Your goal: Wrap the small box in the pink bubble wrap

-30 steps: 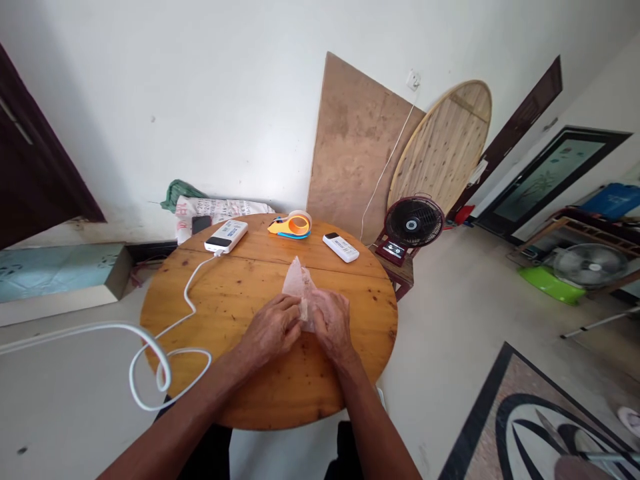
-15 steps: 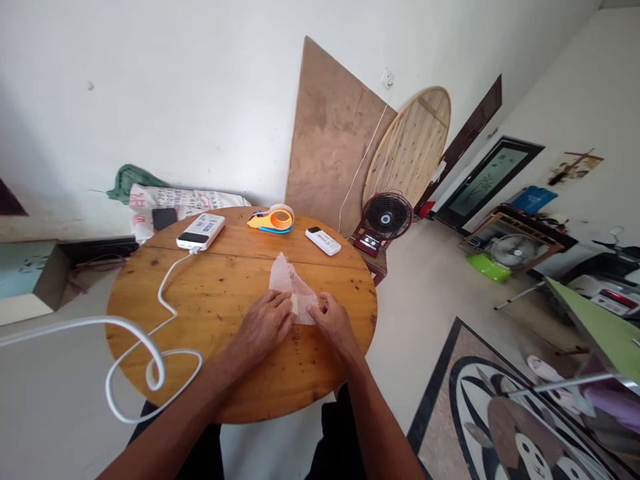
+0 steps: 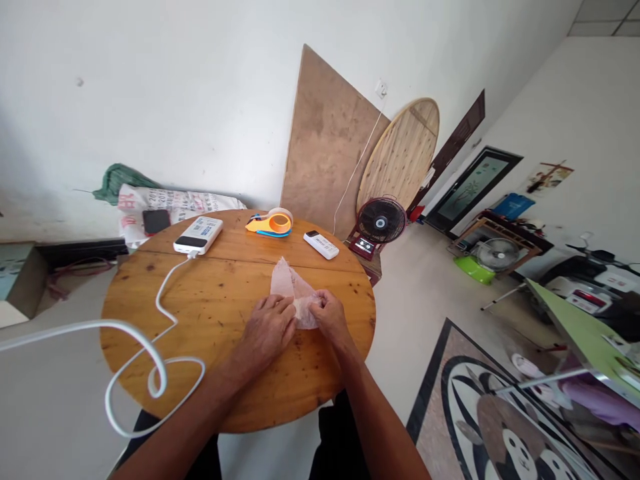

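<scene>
A thin, pale pink translucent sheet [image 3: 289,283], like a small plastic bag, lies on the round wooden table [image 3: 220,313]. My left hand [image 3: 267,330] presses on its near edge with curled fingers. My right hand [image 3: 327,315] pinches the sheet's right near corner, fingers closed on it. The two hands almost touch over the sheet. Its far part sticks out beyond my fingers.
On the far side of the table lie a white power bank [image 3: 199,234] with a white cable [image 3: 150,347] looping off the left edge, an orange tape dispenser [image 3: 271,223] and a white remote [image 3: 321,244]. A small dark fan [image 3: 381,222] stands beyond the table.
My right hand has closed in on the sheet's corner and now pinches it beside my left hand. The view has shifted slightly.
</scene>
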Demonstrator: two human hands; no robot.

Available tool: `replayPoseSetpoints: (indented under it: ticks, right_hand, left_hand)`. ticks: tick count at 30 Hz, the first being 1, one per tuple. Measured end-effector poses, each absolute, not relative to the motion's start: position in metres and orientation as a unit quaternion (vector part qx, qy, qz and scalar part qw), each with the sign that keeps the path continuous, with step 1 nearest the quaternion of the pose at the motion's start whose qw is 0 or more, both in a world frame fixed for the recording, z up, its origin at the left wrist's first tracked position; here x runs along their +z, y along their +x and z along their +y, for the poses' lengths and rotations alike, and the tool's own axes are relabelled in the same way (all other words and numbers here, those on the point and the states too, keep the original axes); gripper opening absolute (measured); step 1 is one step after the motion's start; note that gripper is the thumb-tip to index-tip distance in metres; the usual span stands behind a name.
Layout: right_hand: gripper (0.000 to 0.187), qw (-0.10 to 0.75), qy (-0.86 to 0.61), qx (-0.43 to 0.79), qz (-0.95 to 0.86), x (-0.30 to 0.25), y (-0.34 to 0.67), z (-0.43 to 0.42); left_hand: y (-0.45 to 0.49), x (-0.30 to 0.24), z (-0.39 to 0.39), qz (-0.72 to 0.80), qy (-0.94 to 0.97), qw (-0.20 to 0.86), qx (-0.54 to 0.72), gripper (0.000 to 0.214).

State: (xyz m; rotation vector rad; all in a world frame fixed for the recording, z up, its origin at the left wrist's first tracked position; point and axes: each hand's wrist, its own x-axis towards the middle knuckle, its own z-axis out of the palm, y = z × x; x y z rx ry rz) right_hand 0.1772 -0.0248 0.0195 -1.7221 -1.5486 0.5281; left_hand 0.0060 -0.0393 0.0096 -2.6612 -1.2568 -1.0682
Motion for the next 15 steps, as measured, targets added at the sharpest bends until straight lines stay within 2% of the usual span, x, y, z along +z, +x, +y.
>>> replayPoseSetpoints:
  ticks: [7,15]
  right_hand:
    - [0.032,0.423,-0.63,0.302,-0.577,0.021,0.158,-0.019]
    - [0.033,0.355,-0.655,0.242,-0.622,0.031,0.147,-0.01]
  left_hand:
    - [0.006,0.014,-0.04,-0.4,-0.852,0.009,-0.338,0.014]
    - [0.004,0.009,-0.038,-0.38,-0.857,-0.02,-0.347,0.017]
